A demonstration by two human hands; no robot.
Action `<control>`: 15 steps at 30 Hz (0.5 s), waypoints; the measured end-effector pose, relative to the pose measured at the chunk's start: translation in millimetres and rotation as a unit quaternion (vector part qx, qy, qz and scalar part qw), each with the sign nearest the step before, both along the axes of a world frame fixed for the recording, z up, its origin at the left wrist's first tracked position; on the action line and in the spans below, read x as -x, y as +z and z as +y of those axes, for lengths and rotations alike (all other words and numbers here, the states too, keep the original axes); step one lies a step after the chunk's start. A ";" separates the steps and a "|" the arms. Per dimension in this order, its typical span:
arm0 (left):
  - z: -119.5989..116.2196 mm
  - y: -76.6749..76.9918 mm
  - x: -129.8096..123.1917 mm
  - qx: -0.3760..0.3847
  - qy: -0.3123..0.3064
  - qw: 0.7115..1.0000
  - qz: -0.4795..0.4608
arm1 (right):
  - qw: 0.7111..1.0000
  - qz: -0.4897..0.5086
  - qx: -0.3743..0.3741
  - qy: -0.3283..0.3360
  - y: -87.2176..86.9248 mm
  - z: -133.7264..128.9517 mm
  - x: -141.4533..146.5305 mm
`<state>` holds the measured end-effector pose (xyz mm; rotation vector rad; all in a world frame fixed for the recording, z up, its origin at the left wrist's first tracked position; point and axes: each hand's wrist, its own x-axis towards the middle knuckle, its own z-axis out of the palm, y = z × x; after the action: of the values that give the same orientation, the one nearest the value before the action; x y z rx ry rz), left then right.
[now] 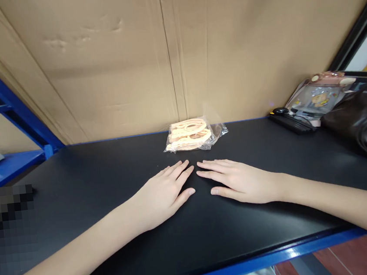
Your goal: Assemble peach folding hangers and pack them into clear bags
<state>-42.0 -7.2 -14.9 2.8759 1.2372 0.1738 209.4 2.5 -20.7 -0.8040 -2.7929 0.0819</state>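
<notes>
My left hand [164,192] lies palm down on the black tabletop [114,166], fingers stretched out and thumb apart. Opposite it, my right hand [240,179] rests flat in the same way, its fingertips a small gap from the left ones. Both hands hold nothing. Just beyond the fingertips sits a clear plastic bag [218,131] with several cream-coloured plastic pieces [189,133] inside, looped in shape like folding clothes hangers. Neither hand touches the bag.
Cardboard [114,74] walls off the table's back. At the right are a dark leather bag [361,114], a clear pouch [317,97] and a black keyboard-like item [295,122]. A blue metal frame [20,119] stands left; a blue edge [249,264] runs along the front.
</notes>
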 end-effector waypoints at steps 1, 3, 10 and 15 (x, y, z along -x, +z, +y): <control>0.5 -0.3 -1.0 -0.008 0.003 1.000 -0.025 | 1.000 0.004 -0.016 0.006 0.2 -0.6 0.2; 4.8 -0.1 -3.5 -0.041 0.025 0.993 -0.112 | 0.997 0.010 -0.071 0.024 2.5 -2.3 2.0; 67.2 6.4 -2.8 -0.008 0.255 0.929 -0.267 | 0.973 0.011 -0.211 -0.092 32.1 16.5 18.6; 100.5 16.2 -11.2 0.068 0.293 0.913 -0.275 | 0.928 0.055 0.042 -0.366 52.9 76.7 11.9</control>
<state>-30.8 93.3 1.3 2.0219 1.8077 0.7933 197.5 79.1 32.2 -1.7346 -2.2224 0.1088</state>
